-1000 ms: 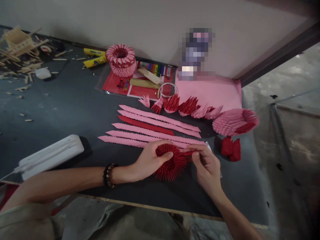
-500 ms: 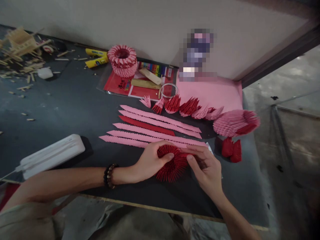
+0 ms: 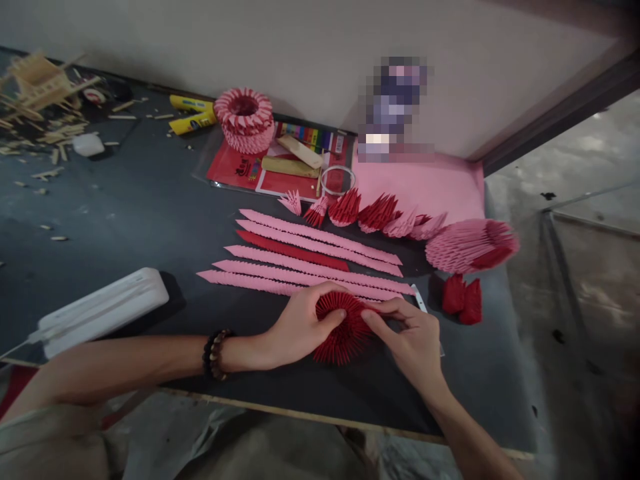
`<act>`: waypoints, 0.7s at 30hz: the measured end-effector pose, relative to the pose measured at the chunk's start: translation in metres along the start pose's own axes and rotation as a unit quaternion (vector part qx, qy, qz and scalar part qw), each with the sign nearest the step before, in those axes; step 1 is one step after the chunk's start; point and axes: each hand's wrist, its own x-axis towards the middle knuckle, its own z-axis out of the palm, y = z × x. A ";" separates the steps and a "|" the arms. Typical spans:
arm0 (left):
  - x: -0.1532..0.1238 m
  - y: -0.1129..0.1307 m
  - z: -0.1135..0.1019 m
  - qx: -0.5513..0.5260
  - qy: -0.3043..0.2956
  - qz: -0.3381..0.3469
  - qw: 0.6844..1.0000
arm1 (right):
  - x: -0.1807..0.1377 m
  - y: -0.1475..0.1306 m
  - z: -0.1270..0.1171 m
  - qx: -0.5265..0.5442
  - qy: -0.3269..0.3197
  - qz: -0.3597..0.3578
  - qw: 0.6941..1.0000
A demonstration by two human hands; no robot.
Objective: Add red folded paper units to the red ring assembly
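**Both hands on a red paper ring**

Down at the near edge of the dark table (image 3: 125,220), a spiky ring of folded red paper units (image 3: 344,327) lay flat. Left hand (image 3: 300,327): grip closed on the ring's left rim, thumb pressed into the hollow centre, fingers wrapped over the far side. Right hand (image 3: 413,340): grip pinched on the ring's right edge, thumb and forefinger together. A beaded bracelet (image 3: 215,353) sat on the left wrist.

Just beyond the ring lay long pink strips (image 3: 310,257) of joined units, one red strip (image 3: 293,250) among them. Further right rested a pink cone-shaped model (image 3: 465,245) with a red end, and two small red stacks (image 3: 463,297) near it. A white case (image 3: 100,310) sat well to the left; a red-and-white ring model (image 3: 244,120) stood by the wall.
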 end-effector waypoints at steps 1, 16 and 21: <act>0.000 0.000 0.000 -0.001 0.002 0.002 1.000 | 0.000 0.001 0.000 0.007 0.000 0.003 1.000; 0.007 0.003 -0.008 -0.017 -0.105 0.006 0.994 | 0.002 0.006 -0.004 0.008 -0.001 -0.030 1.000; 0.005 0.001 -0.007 0.003 -0.099 0.005 0.995 | -0.002 0.008 -0.003 -0.016 0.018 -0.030 0.999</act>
